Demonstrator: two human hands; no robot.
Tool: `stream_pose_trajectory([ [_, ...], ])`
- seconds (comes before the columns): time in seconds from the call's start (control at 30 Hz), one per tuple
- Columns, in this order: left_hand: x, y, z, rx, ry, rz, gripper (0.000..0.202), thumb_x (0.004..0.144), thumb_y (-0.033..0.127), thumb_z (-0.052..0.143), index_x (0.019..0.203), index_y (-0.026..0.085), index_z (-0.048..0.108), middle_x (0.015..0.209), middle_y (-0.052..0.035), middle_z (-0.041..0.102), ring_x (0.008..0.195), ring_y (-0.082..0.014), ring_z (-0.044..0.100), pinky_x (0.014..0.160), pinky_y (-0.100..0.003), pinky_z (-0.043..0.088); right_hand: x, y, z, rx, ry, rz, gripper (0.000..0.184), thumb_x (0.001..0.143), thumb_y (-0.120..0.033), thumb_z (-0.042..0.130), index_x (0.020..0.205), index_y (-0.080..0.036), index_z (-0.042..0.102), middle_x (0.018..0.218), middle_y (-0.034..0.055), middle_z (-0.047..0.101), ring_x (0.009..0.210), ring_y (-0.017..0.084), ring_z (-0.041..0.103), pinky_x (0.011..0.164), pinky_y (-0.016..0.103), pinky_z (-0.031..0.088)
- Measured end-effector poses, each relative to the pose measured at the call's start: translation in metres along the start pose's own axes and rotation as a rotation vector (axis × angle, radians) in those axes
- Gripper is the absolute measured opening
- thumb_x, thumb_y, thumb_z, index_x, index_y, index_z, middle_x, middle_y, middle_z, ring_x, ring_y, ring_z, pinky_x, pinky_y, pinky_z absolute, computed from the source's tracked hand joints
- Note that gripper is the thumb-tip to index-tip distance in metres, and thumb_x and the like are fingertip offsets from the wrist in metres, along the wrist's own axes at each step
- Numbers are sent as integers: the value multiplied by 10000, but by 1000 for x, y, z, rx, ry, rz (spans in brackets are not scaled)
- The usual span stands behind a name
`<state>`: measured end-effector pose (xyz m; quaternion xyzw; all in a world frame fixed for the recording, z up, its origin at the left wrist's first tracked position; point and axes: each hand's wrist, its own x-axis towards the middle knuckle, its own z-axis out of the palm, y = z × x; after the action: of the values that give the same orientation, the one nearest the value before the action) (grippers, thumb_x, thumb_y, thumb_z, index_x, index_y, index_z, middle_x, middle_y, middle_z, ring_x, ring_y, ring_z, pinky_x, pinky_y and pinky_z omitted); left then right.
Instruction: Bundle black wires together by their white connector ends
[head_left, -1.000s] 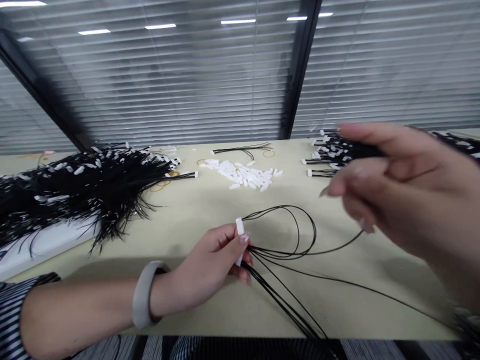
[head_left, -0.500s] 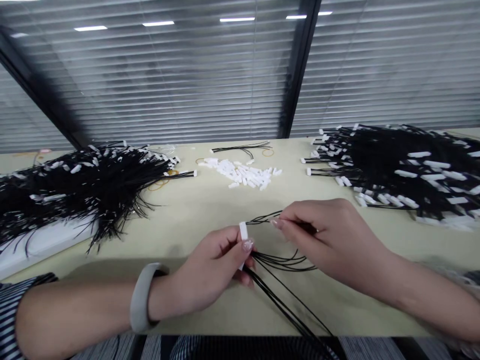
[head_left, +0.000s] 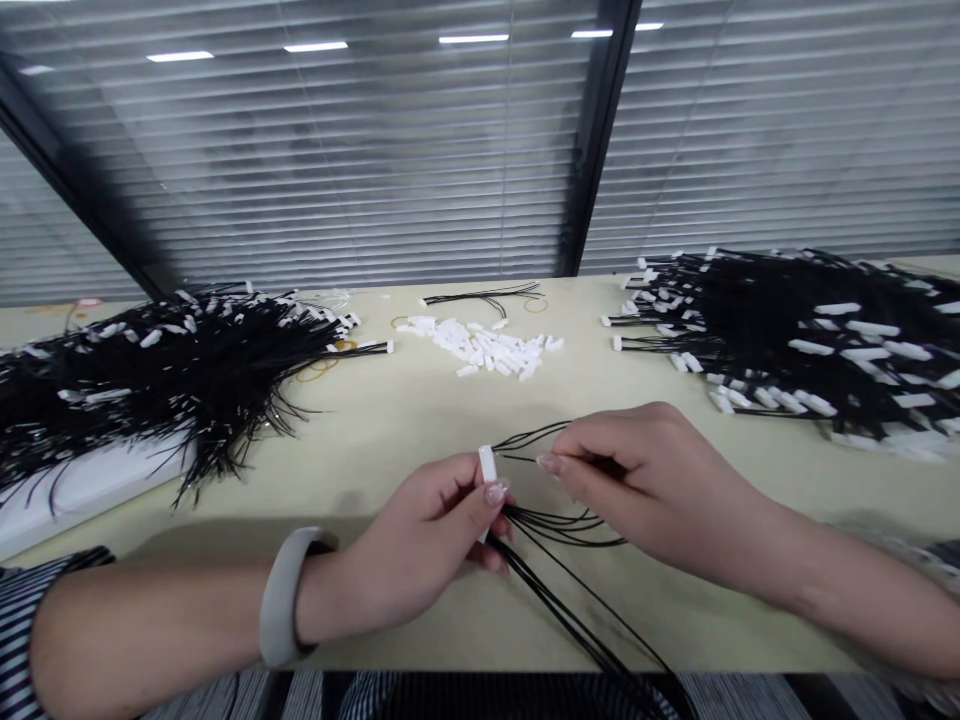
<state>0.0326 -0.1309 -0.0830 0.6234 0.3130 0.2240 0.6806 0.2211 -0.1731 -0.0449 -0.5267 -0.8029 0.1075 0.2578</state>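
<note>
In the head view, the right hand (head_left: 637,480), a second ago raised farther right, now pinches a black wire (head_left: 520,459), its tip near the white connector (head_left: 487,463) that the left hand (head_left: 431,525) still pinches above the table (head_left: 390,410).

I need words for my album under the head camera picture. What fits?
Left hand holding a white plug, right hand pinching a thin black wire close by.
</note>
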Motion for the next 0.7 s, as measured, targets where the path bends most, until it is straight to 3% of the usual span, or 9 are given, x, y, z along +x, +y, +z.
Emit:
stream_pose_trajectory([
  [0.23, 0, 1, 1, 19, -24, 11, 190, 845, 304, 480, 751, 143, 520, 686, 14, 488, 640, -80, 502, 587, -213, 507, 1, -1, -1, 6, 22, 88, 304, 835, -211, 412, 541, -146, 370, 478, -45, 334, 470, 50, 282, 441, 179, 243],
  [0.43, -1, 1, 1, 20, -51, 22, 189, 860, 295, 458, 770, 142, 521, 692, 18, 486, 649, -73, 498, 599, -204, 508, 0, 0, 0, 56, -38, 95, 263, 832, -207, 420, 580, -152, 466, 492, -51, 389, 479, 45, 310, 453, 171, 264],
  [0.7, -1, 2, 1, 100, -53, 63, 194, 865, 293, 435, 749, 150, 498, 690, 16, 491, 634, -79, 504, 600, -220, 512, 2, -1, 1, 104, -48, 133, 286, 836, -226, 418, 562, -148, 452, 490, -48, 350, 482, 45, 288, 441, 171, 253],
])
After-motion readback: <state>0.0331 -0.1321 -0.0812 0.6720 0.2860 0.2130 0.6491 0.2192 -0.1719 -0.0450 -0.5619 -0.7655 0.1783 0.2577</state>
